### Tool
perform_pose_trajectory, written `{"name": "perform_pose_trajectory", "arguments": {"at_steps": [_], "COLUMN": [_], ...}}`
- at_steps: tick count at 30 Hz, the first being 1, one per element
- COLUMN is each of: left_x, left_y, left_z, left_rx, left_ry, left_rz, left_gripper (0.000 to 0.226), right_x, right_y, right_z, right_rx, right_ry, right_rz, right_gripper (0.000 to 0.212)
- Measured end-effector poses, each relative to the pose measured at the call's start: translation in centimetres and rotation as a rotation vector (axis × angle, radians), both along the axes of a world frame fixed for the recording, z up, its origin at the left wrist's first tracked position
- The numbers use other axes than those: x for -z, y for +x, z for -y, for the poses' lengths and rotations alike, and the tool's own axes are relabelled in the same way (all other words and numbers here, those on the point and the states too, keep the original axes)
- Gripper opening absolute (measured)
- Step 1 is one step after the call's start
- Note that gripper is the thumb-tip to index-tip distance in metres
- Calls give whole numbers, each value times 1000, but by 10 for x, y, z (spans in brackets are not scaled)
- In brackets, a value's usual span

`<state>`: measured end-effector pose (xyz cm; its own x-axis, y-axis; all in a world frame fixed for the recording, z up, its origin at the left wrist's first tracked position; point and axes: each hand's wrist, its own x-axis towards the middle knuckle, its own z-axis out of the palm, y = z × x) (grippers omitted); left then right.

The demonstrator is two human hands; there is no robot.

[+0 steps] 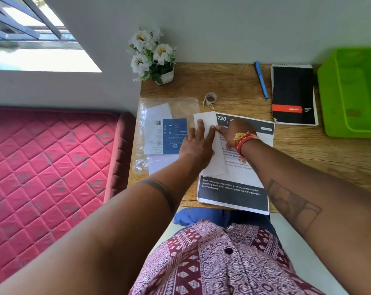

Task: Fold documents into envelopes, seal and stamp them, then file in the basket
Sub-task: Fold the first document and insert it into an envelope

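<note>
A narrow folded white paper (210, 122) lies on the wooden desk (307, 150), on top of a printed sheet (233, 194) with black bands. My left hand (196, 143) lies flat on the folded paper, fingers straight and pressing it down. My right hand (233, 132) touches the paper's right edge with its fingertips. A clear plastic packet (169, 128) with white envelopes and a blue label sits to the left. A small roll of tape (210, 98) stands behind the paper. The green basket (350, 92) is at the far right.
A black notepad (293, 94) and a blue pen (261, 79) lie at the back right of the desk. A pot of white flowers (153, 56) stands at the back left corner. A red mattress (48, 162) lies left of the desk.
</note>
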<state>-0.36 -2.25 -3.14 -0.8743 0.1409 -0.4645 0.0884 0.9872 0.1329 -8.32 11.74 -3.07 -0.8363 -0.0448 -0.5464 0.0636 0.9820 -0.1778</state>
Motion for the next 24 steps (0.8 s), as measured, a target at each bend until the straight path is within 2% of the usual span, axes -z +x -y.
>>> {"name": "perform_pose_trajectory", "arguments": {"at_steps": [7, 16, 21, 24], "left_x": [-3, 1, 1, 2], "left_y": [-4, -4, -4, -3], "left_z": [-2, -2, -1, -1], "left_rx": [-4, 19, 18, 21], "left_ry": [-21, -57, -42, -35], "left_rz": [16, 12, 14, 8], "left_gripper": [83, 85, 86, 87], "right_x": [3, 2, 6, 6], "right_y": [-3, 7, 16, 23], "right_z": [-7, -10, -15, -20], "right_rx": [-7, -121, -149, -161], "right_ry": [-44, -69, -58, -29], "right_rz": [38, 29, 72, 79], "right_gripper": [52, 69, 61, 66]}}
